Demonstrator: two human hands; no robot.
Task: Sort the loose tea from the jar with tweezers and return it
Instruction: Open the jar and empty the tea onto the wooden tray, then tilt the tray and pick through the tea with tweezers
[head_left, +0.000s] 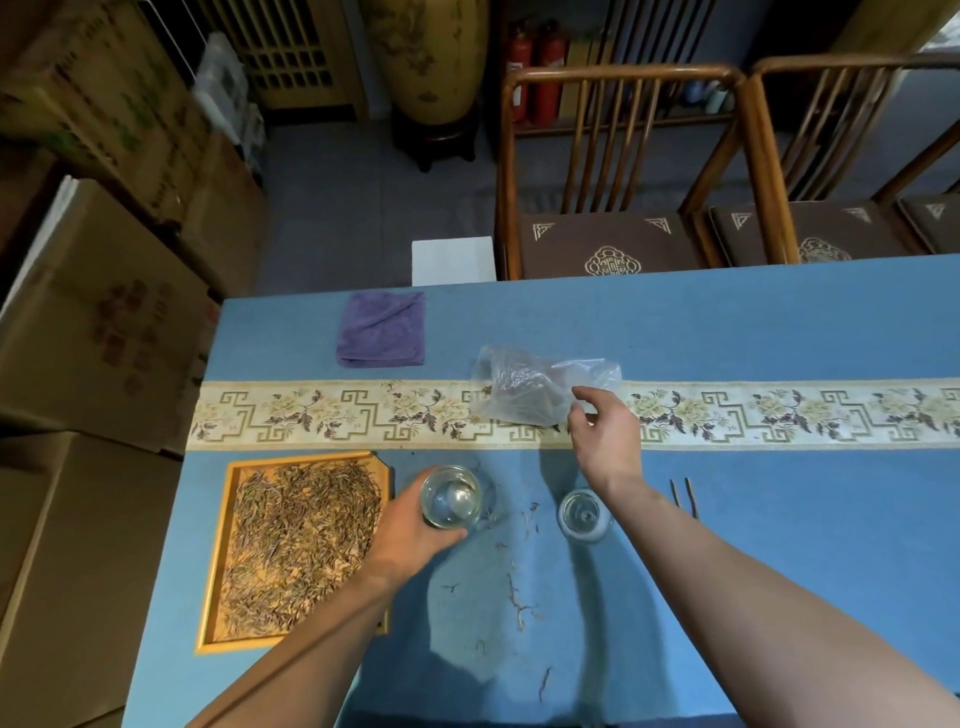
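Observation:
My left hand grips a clear glass jar, upright and looking empty, just right of the wooden tray. Loose tea is spread over that tray. My right hand hovers over the table runner with fingers apart, its fingertips touching or just beside a clear plastic bag that holds some dark tea. The jar's glass lid lies on the cloth under my right forearm. Dark tweezers lie to the right of that forearm. Several stray tea pieces are scattered on the blue cloth.
A folded purple cloth lies at the far left of the table. The patterned runner crosses the blue tablecloth. Wooden chairs stand behind the far edge, cardboard boxes to the left.

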